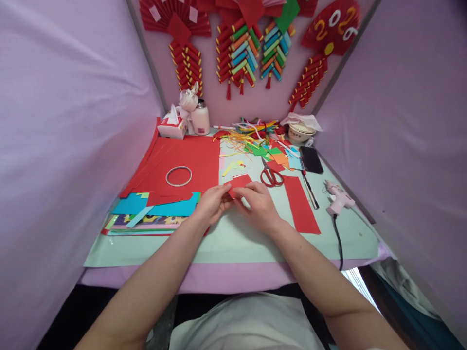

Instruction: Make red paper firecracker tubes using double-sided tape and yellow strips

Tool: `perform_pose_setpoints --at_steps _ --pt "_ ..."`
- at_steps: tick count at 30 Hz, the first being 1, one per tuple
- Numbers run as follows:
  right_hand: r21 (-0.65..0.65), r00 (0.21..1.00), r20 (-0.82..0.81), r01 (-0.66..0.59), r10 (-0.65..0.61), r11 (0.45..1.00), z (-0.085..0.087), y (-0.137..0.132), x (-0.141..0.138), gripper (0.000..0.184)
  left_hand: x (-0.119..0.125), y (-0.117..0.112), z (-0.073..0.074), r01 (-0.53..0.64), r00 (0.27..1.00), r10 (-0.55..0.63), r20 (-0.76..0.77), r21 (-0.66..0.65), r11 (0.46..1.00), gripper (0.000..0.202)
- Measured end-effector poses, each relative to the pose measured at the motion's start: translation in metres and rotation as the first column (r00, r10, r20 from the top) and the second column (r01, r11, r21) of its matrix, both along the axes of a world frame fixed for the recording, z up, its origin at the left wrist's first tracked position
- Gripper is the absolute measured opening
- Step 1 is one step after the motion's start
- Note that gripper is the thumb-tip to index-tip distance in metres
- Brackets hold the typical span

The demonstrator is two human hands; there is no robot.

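Between my two hands, over the middle of the table, is a small piece of red paper (241,181). My left hand (214,201) grips its left side, thumb on top. My right hand (258,203) has its fingers closed on the near right part of the paper. Fingers hide some of the paper, so I cannot make out its full shape. Just beyond my right hand lie red-handled scissors (272,177). To the right of it a long red paper strip (302,204) lies flat on the table.
Large red sheets (197,158) with a roll of tape (178,176) lie left, above stacked coloured paper (175,208). At right are a glue gun (338,197) with a cord, a phone (311,160) and a pen (310,189). Paper scraps (270,153), a bottle (200,118) and a bowl (301,132) stand behind.
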State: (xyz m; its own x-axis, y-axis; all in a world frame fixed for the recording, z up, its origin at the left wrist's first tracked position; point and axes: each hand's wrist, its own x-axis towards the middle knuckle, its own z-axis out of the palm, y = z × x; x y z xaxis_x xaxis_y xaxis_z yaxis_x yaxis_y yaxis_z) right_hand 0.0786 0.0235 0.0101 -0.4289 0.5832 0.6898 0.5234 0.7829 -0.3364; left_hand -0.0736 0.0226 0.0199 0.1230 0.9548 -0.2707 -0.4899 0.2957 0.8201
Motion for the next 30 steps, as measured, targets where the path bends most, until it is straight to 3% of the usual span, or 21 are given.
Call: perform_pose_setpoints --at_steps 3,7,11,13,15,21,26,30 --pt "-0.142 0.994 -0.111 -0.016 0.001 0.990 0.004 0.000 0.001 0.026 -0.001 0.001 0.001 -0.037 0.999 0.037 0.026 -0.009 0.999 0.011" --pt "-0.378 0.886 -0.408 0.055 -0.220 0.924 0.007 0.009 0.009 0.016 0.001 0.000 0.001 -0.015 1.000 0.016 0.014 -0.005 1.000 0.017" --pt "-0.650 0.781 -0.532 -0.131 -0.326 0.748 0.004 0.020 0.015 0.018 0.001 0.000 -0.001 0.013 1.000 -0.013 0.020 0.011 1.000 0.021" --pt "-0.727 0.769 -0.549 -0.245 -0.328 0.641 0.002 0.022 0.015 0.024 0.002 -0.001 0.000 0.008 1.000 -0.008 0.025 0.023 1.000 0.021" --pt "-0.750 0.755 -0.571 -0.320 -0.322 0.579 0.002 0.023 0.015 0.028 0.002 -0.001 0.000 0.003 1.000 -0.004 0.020 0.031 1.000 0.021" --pt "-0.745 0.741 -0.586 -0.332 -0.329 0.578 0.003 0.024 0.021 0.033 0.001 0.001 -0.002 -0.010 0.999 0.012 -0.044 0.057 0.998 0.028" --pt "-0.738 0.774 -0.553 -0.281 -0.310 0.614 0.005 0.025 0.024 0.032 -0.003 0.004 -0.010 -0.097 0.937 0.140 -0.320 0.147 0.984 0.023" --pt "-0.683 0.722 -0.613 -0.280 -0.321 0.674 0.006 0.025 0.024 0.030 0.000 -0.001 -0.008 0.147 0.874 -0.045 -0.484 0.176 0.973 0.019"
